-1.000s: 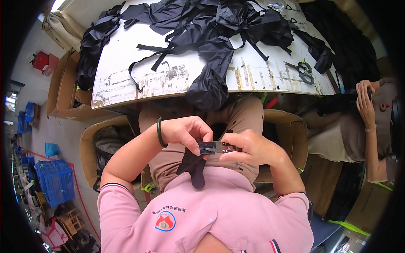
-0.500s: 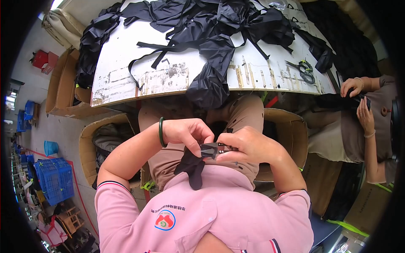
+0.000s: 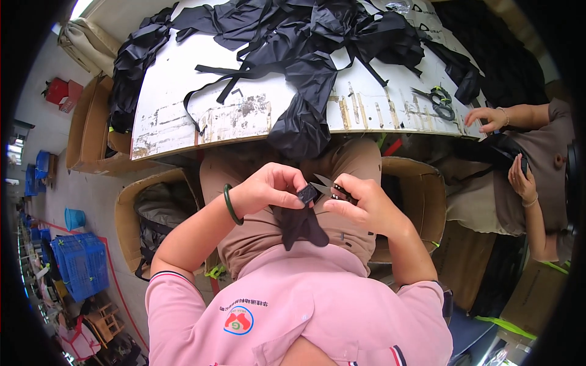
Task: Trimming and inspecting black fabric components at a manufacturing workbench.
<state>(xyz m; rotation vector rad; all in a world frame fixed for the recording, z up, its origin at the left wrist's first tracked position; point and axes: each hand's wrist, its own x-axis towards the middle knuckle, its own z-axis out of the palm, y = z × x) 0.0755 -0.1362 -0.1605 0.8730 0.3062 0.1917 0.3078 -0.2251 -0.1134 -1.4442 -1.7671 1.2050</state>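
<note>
- Seated worker, pink shirt, brown trousers, both hands at work above the lap.
- Left hand: thumb and fingers pinched on a small dark square tab. Green bangle round that wrist.
- Dark cloth piece hangs just below the tab, over the lap, lower end near the shirt hem. From where I stand, cannot tell how tab and cloth are joined.
- Right hand: grasping a pair of snips, fingers curled about the handles. Blades spread, tips pointing left, close by the tab; contact with it not clear.
- Beyond the knees, a white surface, scuffed and streaked along its near edge. Heap of black fabric over the far half; one length droops over the near edge between the knees.
- Dark-handled scissors lie at the right of the surface, apart from the worker.
- Open cartons: one beside the left leg, another beside the right.
- To the right, a co-worker: one hand by the surface's edge, the other on dark material.
- Far left, on the floor: a blue basket.
</note>
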